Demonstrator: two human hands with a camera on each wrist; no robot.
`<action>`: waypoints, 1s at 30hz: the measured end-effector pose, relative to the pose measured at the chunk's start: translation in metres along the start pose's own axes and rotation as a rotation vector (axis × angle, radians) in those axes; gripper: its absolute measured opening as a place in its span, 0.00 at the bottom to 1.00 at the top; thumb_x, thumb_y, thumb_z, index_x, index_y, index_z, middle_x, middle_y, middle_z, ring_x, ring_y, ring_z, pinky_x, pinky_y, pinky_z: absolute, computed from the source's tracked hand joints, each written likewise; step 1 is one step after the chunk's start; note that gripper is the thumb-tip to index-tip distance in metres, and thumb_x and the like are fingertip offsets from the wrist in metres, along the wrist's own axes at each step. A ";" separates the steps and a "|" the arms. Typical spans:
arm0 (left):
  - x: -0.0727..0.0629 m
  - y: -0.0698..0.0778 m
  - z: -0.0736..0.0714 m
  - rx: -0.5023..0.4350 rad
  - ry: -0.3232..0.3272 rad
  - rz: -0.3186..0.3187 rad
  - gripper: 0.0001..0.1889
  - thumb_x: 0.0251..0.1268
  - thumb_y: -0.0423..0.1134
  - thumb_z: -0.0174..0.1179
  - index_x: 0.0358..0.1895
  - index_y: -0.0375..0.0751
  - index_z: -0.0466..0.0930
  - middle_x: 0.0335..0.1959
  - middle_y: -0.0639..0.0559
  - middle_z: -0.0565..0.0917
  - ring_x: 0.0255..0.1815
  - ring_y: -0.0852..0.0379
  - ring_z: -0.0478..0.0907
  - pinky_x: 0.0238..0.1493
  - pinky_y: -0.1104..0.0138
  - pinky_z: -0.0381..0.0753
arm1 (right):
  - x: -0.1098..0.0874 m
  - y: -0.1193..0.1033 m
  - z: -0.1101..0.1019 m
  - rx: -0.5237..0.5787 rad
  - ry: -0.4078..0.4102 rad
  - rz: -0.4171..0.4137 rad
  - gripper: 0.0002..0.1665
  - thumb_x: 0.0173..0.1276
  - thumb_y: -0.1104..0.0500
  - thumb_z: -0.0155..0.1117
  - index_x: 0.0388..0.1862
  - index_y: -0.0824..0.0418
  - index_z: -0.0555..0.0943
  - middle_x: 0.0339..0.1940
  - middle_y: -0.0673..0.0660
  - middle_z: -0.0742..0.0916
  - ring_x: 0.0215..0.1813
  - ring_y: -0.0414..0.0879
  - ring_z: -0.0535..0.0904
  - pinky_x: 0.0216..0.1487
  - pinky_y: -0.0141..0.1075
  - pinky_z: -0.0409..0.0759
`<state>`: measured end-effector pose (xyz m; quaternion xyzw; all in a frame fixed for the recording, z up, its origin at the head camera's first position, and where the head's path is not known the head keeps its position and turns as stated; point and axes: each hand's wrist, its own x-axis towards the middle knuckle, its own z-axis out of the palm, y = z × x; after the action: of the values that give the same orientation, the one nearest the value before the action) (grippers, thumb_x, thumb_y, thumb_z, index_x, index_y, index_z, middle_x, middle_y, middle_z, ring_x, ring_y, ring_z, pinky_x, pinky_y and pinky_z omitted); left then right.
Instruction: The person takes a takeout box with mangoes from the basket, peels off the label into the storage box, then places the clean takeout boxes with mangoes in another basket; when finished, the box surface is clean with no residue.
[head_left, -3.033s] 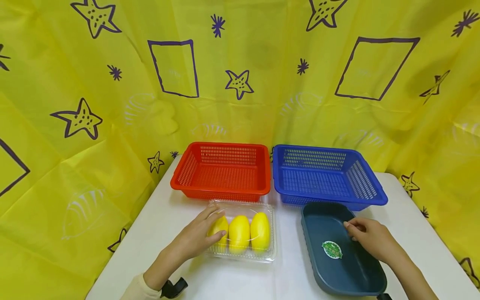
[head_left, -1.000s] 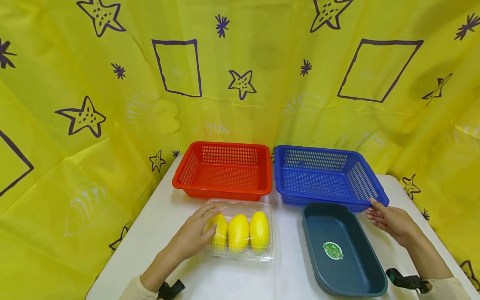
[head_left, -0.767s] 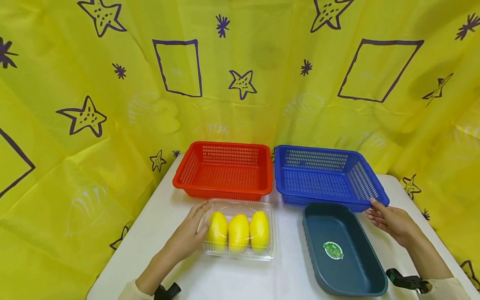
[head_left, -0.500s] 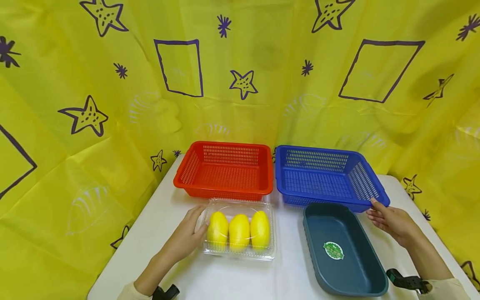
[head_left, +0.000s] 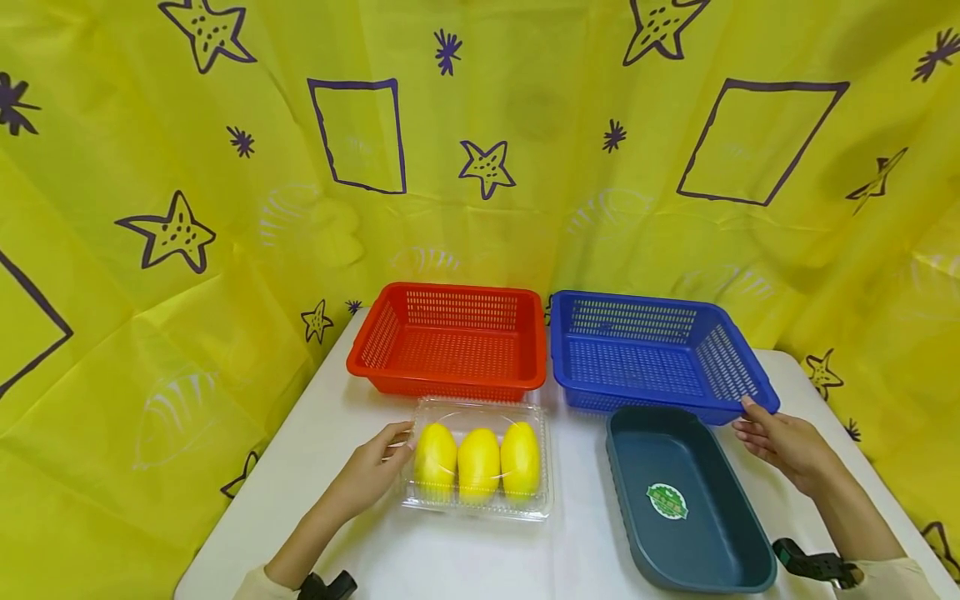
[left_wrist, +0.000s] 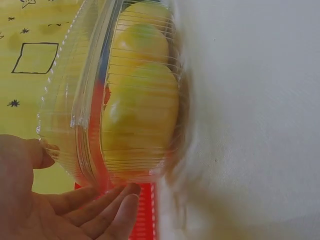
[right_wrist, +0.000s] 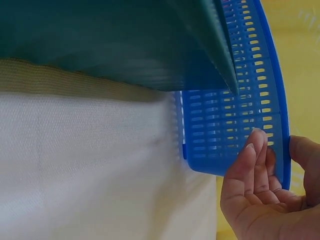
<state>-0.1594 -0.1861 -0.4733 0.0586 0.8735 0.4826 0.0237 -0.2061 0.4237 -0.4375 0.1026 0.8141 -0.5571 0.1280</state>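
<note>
Three yellow mangoes (head_left: 478, 465) lie inside a clear plastic clamshell box (head_left: 536, 506) with its lid down. My left hand (head_left: 372, 467) holds the left side of that box; in the left wrist view its thumb touches the lid and its fingers (left_wrist: 105, 212) lie against the box's end. My right hand (head_left: 787, 446) grips the front right corner of the blue basket (head_left: 637, 398), thumb on the rim and fingers curled beneath, as the right wrist view shows. Beside that hand a dark teal tray (head_left: 697, 500) with a green round sticker stands on the table.
A red basket (head_left: 450, 387) stands behind the clamshell box, left of the blue one. The white table (head_left: 480, 562) backs onto a yellow curtain (head_left: 480, 233) with star and frame drawings. A black strap device (head_left: 817, 562) sits at the right wrist.
My left hand has slid left off the lid to the box's left side. My right hand has moved from the teal tray to the blue basket's corner and stays there.
</note>
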 end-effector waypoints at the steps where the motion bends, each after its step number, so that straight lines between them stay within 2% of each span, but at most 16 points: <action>1: 0.000 -0.001 0.000 0.006 0.002 0.001 0.23 0.83 0.44 0.56 0.73 0.39 0.74 0.66 0.39 0.83 0.63 0.38 0.83 0.64 0.46 0.83 | 0.000 0.000 0.000 0.001 -0.001 -0.001 0.45 0.84 0.35 0.43 0.66 0.78 0.73 0.39 0.38 0.88 0.42 0.36 0.87 0.50 0.32 0.89; 7: 0.000 -0.002 0.001 0.003 0.013 -0.012 0.22 0.83 0.44 0.55 0.73 0.42 0.75 0.62 0.40 0.85 0.60 0.39 0.84 0.63 0.45 0.83 | 0.000 0.001 0.000 0.005 -0.005 0.001 0.45 0.84 0.34 0.43 0.67 0.78 0.72 0.39 0.38 0.88 0.43 0.36 0.87 0.51 0.32 0.89; 14: 0.000 -0.001 0.000 -0.052 0.002 -0.040 0.26 0.80 0.47 0.60 0.73 0.40 0.74 0.61 0.40 0.85 0.59 0.41 0.86 0.61 0.48 0.86 | 0.001 0.003 0.001 -0.002 -0.004 -0.002 0.47 0.84 0.34 0.42 0.70 0.80 0.69 0.40 0.38 0.88 0.43 0.35 0.87 0.52 0.33 0.89; 22: -0.001 0.003 -0.001 -0.070 0.014 -0.061 0.27 0.77 0.47 0.63 0.72 0.38 0.76 0.61 0.36 0.85 0.58 0.36 0.86 0.59 0.47 0.87 | 0.002 0.003 0.000 -0.016 -0.004 -0.012 0.51 0.85 0.35 0.41 0.73 0.84 0.61 0.40 0.38 0.87 0.43 0.33 0.87 0.51 0.32 0.88; 30: -0.001 0.008 -0.002 -0.108 0.032 -0.077 0.26 0.76 0.44 0.64 0.70 0.35 0.78 0.58 0.37 0.87 0.56 0.37 0.88 0.47 0.54 0.91 | 0.002 0.001 0.001 -0.019 -0.004 -0.010 0.50 0.86 0.36 0.40 0.71 0.86 0.62 0.40 0.39 0.87 0.42 0.33 0.86 0.51 0.32 0.89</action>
<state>-0.1577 -0.1835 -0.4653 0.0160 0.8482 0.5285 0.0315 -0.2071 0.4231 -0.4393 0.0959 0.8197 -0.5501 0.1279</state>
